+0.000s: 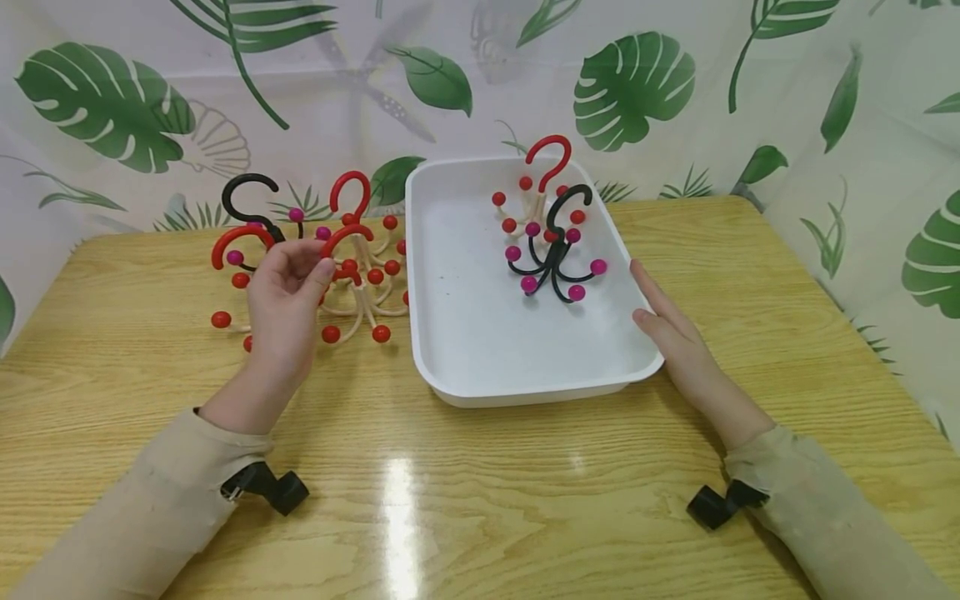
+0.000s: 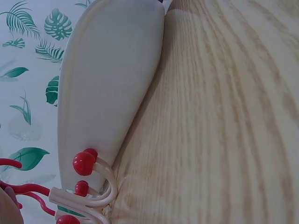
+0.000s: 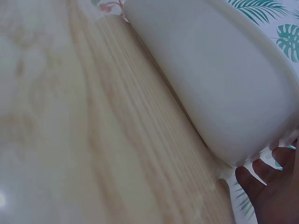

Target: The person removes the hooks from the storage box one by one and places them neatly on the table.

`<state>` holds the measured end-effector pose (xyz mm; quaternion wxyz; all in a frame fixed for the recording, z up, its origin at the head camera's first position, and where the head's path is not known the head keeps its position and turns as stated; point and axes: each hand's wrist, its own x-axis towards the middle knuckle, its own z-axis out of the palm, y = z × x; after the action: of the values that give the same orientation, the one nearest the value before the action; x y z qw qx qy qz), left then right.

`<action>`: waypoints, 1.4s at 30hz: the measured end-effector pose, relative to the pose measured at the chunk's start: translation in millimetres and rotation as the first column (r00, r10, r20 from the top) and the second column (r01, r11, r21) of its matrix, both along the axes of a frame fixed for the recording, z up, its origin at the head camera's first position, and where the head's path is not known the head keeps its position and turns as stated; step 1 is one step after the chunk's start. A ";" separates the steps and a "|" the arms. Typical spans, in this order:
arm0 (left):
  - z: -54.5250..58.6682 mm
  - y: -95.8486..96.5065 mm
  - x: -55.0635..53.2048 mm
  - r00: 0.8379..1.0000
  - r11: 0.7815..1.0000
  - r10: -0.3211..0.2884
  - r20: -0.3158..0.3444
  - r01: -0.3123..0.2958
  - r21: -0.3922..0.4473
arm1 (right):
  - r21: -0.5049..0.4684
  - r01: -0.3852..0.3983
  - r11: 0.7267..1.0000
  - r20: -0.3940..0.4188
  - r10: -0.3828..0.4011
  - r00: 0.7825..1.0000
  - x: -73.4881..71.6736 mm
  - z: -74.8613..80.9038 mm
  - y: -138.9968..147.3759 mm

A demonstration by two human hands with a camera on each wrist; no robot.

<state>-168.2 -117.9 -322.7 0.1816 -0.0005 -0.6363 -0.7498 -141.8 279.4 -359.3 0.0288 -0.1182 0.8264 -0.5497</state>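
My left hand (image 1: pixel 283 308) pinches the hook tip of a red-and-cream multi-arm hook hanger (image 1: pixel 363 302), its curved arms ending in red balls. Just behind it stands a similar red-hooked hanger (image 1: pixel 351 193). A black hanger with magenta balls (image 1: pixel 250 182) and another red-hooked one (image 1: pixel 225 243) are partly hidden by that hand. Along the right rim of the white tray (image 1: pixel 480 385), my right hand (image 1: pixel 678 342) grips the edge, thumb on top and fingers at the outer wall. Inside the tray are a black hanger with magenta balls (image 1: pixel 555 258) and a red-hooked hanger (image 1: pixel 550 150).
The tray rests on a wood-grain table (image 1: pixel 510 500). Behind and at the sides hangs a white leaf-patterned cloth (image 1: pixel 495 108). Each sleeve carries a black wrist camera, one at the left cuff (image 1: pixel 288 492) and one at the right cuff (image 1: pixel 707 507).
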 end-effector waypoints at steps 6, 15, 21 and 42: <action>2.5 0.6 0.9 0.998 0.999 0.004 -0.055 -0.003 0.034 | 0.011 0.001 1.000 -0.007 -0.001 1.000 -0.7 0.0 -1.2; 12.4 4.0 2.4 0.991 0.999 0.036 -0.131 -0.038 -0.014 | 0.008 -0.002 1.000 -0.002 0.002 1.000 -0.1 0.4 -1.1; 20.3 10.8 2.8 0.986 0.999 0.048 -0.162 -0.050 -0.012 | 0.006 0.000 1.000 0.001 0.000 1.000 -0.2 1.1 -1.1; 34.6 59.6 -1.9 0.967 0.998 -0.062 -0.248 0.055 -0.034 | 0.021 0.015 1.000 0.006 -0.015 1.000 0.1 0.8 -0.5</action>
<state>-170.0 -58.3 -288.1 0.2378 -0.1157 -0.6183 -0.7401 -141.8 278.9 -358.5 0.0283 -0.1101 0.8330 -0.5415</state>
